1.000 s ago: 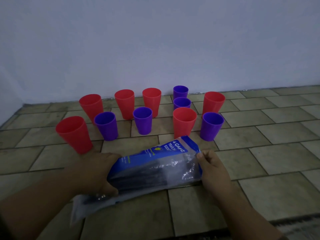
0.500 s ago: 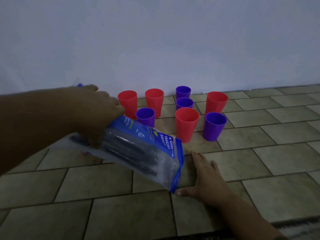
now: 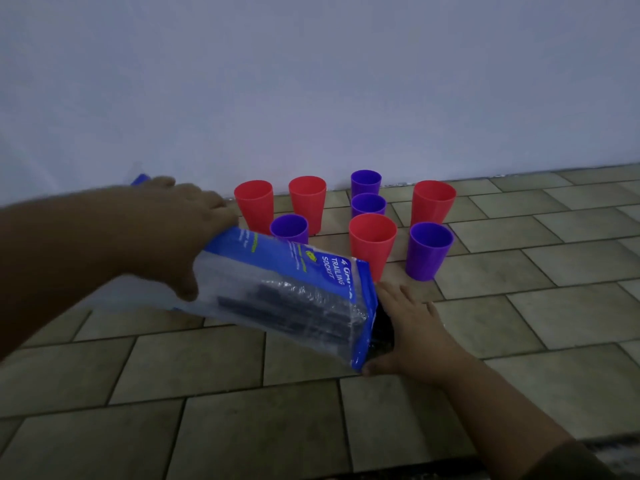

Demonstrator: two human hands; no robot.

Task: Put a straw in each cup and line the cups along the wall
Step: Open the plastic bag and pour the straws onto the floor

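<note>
My left hand (image 3: pixel 180 230) grips the upper end of a clear and blue plastic bag (image 3: pixel 284 289) that holds dark straws. The bag is tilted, its mouth down at the lower right. My right hand (image 3: pixel 412 327) lies flat on the floor at that mouth, fingers straight, and dark straw ends (image 3: pixel 382 327) poke out against its palm. Beyond, upright and empty on the tiles, stand red cups (image 3: pixel 254 202) (image 3: pixel 307 202) (image 3: pixel 372 244) (image 3: pixel 433 202) and purple cups (image 3: pixel 289 228) (image 3: pixel 366 181) (image 3: pixel 368 204) (image 3: pixel 429 251). My left arm hides the cups further left.
A pale wall (image 3: pixel 346 98) runs along the back, meeting the tiled floor (image 3: pixel 519 306) just behind the cups. A dark mat edge (image 3: pixel 616 452) shows at the bottom right corner.
My left hand lifted the bag's far end and tipped its mouth down. My right hand let go of the bag's edge and went flat on the floor, where straw ends now slide out.
</note>
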